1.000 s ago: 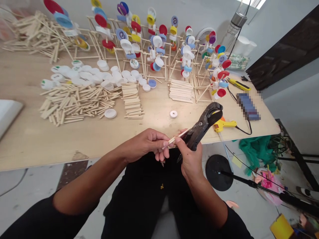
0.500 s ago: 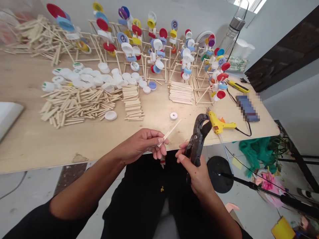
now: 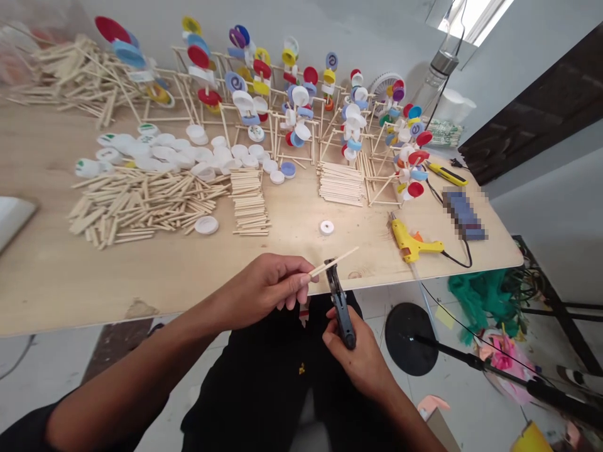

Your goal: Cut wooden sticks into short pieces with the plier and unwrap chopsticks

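My left hand (image 3: 271,285) pinches a thin wooden stick (image 3: 335,261) that points up to the right, just over the front edge of the wooden table (image 3: 56,276). My right hand (image 3: 360,355) grips the handles of dark metal cutters (image 3: 340,302). The cutters stand upright and their jaws meet the stick near its held end. Both hands hover above my lap in black clothing.
On the table lie a loose pile of sticks (image 3: 136,201), two neat stacks (image 3: 249,202) (image 3: 340,184), white bottle caps (image 3: 155,149), a single cap (image 3: 326,226), a yellow glue gun (image 3: 412,242) and several stick frames with coloured caps (image 3: 292,107). A black lamp base (image 3: 411,339) stands on the floor.
The cutters swung from lying tilted to the right to standing upright, and their jaws came onto the stick. My left hand kept the stick and shifted slightly lower.
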The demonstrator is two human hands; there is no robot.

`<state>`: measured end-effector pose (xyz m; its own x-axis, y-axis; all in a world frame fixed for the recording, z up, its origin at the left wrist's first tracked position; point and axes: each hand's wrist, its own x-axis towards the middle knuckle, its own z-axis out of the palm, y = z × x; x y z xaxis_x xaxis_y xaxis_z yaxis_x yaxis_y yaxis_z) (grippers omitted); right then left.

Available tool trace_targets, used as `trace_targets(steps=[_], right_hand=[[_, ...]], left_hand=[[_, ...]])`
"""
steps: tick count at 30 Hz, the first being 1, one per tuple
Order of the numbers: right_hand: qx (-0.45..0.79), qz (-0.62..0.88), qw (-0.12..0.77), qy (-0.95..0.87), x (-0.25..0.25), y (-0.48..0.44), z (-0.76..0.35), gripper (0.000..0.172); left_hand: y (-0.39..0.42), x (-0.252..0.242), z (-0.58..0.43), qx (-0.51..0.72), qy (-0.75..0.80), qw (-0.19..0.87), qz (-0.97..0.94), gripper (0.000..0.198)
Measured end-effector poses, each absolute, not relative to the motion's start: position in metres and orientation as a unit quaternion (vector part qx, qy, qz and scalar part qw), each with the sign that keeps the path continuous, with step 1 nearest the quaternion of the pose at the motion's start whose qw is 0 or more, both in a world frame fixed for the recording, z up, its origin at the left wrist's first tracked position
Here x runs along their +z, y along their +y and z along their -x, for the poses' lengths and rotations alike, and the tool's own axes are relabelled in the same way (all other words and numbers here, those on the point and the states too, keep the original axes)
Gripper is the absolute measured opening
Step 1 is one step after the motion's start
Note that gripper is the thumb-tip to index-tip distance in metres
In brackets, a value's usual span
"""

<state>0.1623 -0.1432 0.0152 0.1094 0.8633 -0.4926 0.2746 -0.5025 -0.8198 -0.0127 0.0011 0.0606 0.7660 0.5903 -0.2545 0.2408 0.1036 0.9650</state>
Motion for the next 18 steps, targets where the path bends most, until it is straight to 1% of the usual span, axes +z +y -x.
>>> trace_targets(steps=[8, 12, 18], right_hand=[[0.541, 0.673, 0.288, -0.414, 0.0149, -0.1369, -0.1633, 0.021], [0.563, 0.664, 0.289, -0.398, 0.0133, -0.1373, -0.1638, 0.018], [0.563, 0.663, 0.293, -0.396, 0.0111, -0.1383, -0.164, 0.017]], left_hand=[[0.0051, 0.0556, 0.0058, 0.054, 0.301, 0.626, -0.717, 0.023], [0.009, 0.0573, 0.0031, 0.032, 0.299, 0.619, -0.726, 0.021], [0.0105, 0.0611, 0.0019, 0.019, 0.302, 0.612, -0.731, 0.023]])
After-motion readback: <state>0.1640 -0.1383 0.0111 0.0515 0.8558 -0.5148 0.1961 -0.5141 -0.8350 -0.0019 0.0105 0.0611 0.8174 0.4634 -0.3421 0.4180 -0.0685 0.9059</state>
